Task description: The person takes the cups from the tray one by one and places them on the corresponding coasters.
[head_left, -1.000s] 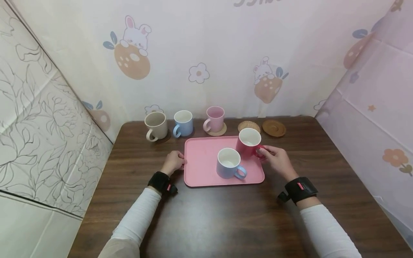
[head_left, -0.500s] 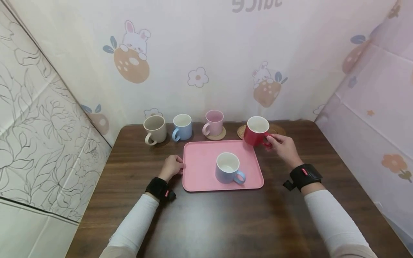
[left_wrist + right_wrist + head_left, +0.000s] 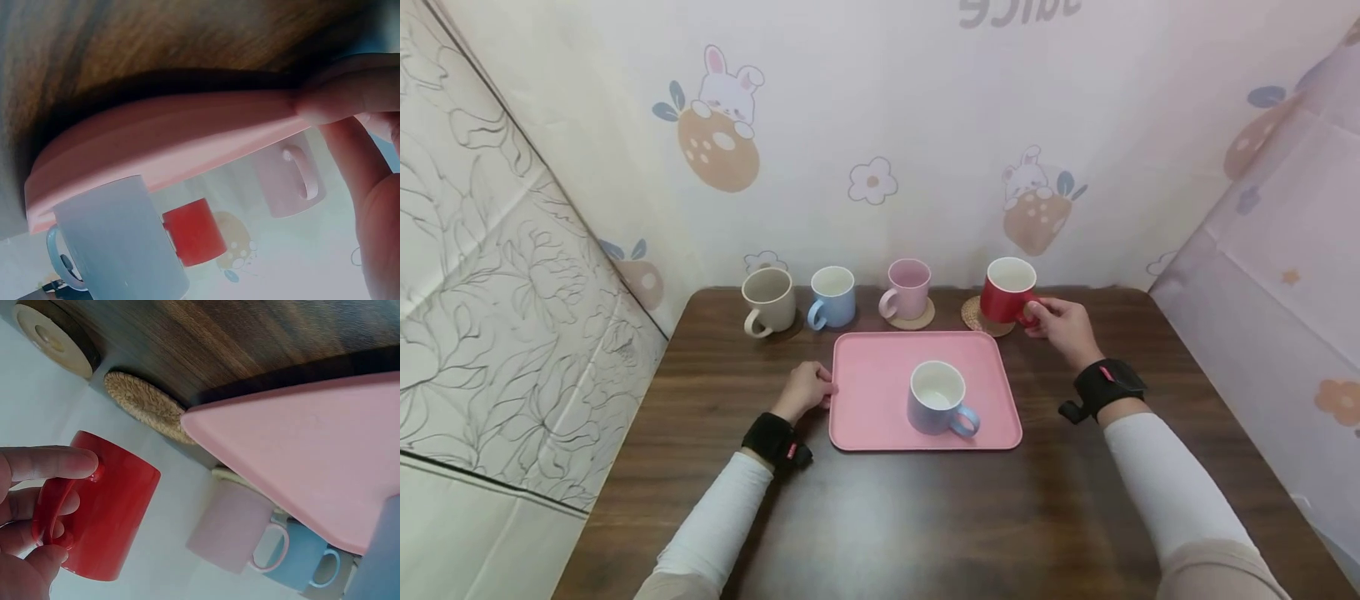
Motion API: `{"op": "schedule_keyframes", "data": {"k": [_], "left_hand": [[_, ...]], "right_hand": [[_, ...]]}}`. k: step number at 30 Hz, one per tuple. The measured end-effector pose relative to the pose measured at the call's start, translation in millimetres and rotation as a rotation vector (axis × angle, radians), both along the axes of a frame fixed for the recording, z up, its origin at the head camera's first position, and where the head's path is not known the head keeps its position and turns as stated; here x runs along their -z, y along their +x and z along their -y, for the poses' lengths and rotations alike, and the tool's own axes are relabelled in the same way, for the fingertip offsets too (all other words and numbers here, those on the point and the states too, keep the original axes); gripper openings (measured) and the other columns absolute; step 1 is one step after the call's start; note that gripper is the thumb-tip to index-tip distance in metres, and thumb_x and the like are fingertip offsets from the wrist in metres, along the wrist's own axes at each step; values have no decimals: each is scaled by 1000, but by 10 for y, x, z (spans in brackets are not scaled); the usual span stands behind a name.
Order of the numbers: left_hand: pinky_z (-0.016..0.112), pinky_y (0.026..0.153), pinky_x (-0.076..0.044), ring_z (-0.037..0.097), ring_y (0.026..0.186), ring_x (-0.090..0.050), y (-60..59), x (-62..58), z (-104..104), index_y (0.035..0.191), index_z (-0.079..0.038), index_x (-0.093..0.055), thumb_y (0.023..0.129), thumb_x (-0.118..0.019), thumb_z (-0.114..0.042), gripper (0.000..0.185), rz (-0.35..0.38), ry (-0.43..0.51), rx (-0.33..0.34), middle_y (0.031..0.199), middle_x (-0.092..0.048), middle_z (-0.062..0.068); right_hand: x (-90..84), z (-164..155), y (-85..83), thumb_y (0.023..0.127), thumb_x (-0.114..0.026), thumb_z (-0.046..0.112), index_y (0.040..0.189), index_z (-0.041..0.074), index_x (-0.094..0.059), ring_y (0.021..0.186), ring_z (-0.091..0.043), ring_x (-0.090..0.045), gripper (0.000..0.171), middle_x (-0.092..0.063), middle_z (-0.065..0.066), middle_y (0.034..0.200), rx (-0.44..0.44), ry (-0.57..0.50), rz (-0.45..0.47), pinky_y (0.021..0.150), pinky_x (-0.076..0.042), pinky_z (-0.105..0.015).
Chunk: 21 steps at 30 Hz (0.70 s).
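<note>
The right hand is gripping the red mug by its handle, over the woven coaster just behind the pink tray. The left hand is pinching the tray's left edge. 5 mugs are showing, 1 of them on the tray. The mirrored wall lettering is staying unreadable.
</note>
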<state>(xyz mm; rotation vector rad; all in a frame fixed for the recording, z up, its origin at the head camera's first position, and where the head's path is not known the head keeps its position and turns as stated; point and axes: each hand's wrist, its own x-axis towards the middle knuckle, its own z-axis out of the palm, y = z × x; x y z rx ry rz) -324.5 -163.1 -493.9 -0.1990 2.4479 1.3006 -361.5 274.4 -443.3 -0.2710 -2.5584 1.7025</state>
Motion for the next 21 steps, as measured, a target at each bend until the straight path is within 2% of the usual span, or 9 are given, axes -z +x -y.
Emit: {"op": "schedule_keyframes", "data": {"k": [6, 9, 16, 21], "left_hand": [[23, 51, -53, 13, 55, -61, 5, 14, 19, 94, 3, -61, 88, -68, -3, 11, 11, 6, -3, 78, -61, 12], [23, 51, -53, 11, 53, -61, -5, 28, 1, 94, 4, -62, 87, -68, -1, 11, 8, 19, -4, 77, -62, 12], [22, 51, -52, 10, 53, -61, -18, 29, -1, 95, 3, -61, 87, -68, -2, 11, 25, 31, -25, 76, -63, 10], [22, 50, -52, 10, 52, -60, -27, 33, 25, 95, 2, -62, 88, -68, -3, 11, 27, 27, -29, 76, -62, 9]], "right_hand": [[104, 60, -191, 95, -61, 33, 125, -11, -56, 67, -11, -71, 54, -65, 4, 78, -23, -70, -3, 63, -58, -25], [149, 68, -247, 96, -60, 32, 124, -12, -55, 64, -8, -70, 53, -64, 5, 76, -23, -84, 1, 62, -58, -23], [271, 87, -307, 96, -60, 30, 122, -12, -57, 69, -12, -72, 49, -65, -17, 95, -23, -54, 16, 64, -58, -24], [328, 106, -310, 96, -58, 32, 124, -11, -56, 74, -14, -72, 51, -60, -26, 103, -31, -60, 41, 68, -59, -27]]}}
